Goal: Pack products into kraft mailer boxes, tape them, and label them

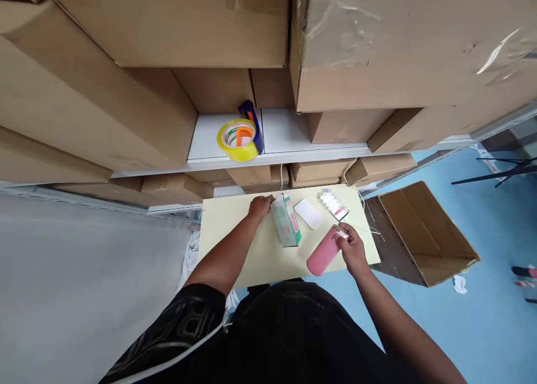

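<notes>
My right hand (353, 251) is closed round the top end of a pink bottle (322, 254), which it holds tilted over the near right part of the small table. The bottle's neck looks shiny, and the fingers partly cover it. At the far end of a green and white carton (285, 223), my left hand (259, 208) grips the edge by its opening. The carton lies on the table with pink print on its side. Between carton and bottle is a white card or small flat box (308, 213). A phone (339, 211) lies beyond the bottle, its screen partly blurred out.
The pale yellow table (222, 233) stands against a shelf (277, 159) stacked with cardboard boxes (201, 26). A yellow tape roll in a blue dispenser (240, 149) sits on the shelf edge. An open cardboard box (423, 233) stands to the right on the blue floor (495, 205).
</notes>
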### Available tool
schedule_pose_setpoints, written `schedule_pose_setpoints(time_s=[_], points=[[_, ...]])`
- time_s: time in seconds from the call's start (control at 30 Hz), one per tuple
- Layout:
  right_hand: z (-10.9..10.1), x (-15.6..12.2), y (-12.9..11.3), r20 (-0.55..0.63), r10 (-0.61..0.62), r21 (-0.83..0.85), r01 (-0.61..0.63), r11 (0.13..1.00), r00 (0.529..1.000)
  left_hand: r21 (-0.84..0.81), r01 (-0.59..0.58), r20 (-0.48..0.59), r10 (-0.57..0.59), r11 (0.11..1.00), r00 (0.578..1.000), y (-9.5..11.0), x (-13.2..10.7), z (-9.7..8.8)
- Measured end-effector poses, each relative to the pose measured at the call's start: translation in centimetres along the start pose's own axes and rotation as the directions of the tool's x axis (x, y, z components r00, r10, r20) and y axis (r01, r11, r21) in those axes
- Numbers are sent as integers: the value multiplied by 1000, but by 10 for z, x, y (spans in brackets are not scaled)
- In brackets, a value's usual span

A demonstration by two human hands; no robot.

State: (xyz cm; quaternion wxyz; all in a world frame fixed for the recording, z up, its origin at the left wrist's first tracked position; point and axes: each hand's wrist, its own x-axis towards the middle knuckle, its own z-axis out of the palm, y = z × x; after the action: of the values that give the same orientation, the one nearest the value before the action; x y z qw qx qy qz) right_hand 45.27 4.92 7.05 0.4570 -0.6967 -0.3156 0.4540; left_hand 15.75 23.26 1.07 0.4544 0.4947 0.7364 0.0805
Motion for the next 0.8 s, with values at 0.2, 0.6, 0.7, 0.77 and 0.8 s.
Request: schedule_pose_setpoints(time_s=[0.2,0.6,0.7,0.77,0.8], points=[[7,23,-46,-47,-22,200,31,979,999,-232,-131,-16,131,964,991,-19,-80,-25],[115,-1,-107,-70,-392,184,398,899,917,-567,-103,-2,123,817,992,-62,-138,-21],[133,-6,-85,-6,-439,93,437,894,899,-629,-71,2,92,774,996,-64,-141,-22],[137,-9,-68,39,-453,40,452,891,891,-665,-39,16,66,746,998,-64,-143,-23],[138,-10,-60,63,-456,6,457,890,888,-675,-29,25,63,737,998,-65,-143,-23]])
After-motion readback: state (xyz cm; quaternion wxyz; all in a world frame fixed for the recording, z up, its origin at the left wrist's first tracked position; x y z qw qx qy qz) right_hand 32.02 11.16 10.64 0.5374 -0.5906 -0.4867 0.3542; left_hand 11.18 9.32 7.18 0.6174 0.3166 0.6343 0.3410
